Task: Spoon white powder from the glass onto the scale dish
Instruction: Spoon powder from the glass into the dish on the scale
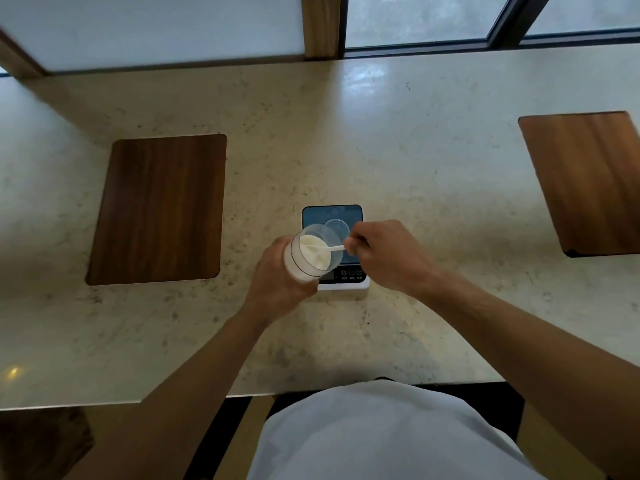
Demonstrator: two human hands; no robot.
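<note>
The left hand (277,282) grips the tilted glass (308,256) over the scale (341,282), hiding part of it. The right hand (388,254) pinches a spoon (332,248) dipped in the powder (313,252). 2 wooden boards (159,209) flank them.

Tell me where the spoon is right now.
In the head view, the white spoon is in the right hand, its bowl dipped into the tilted glass held above the scale's left side.
</note>
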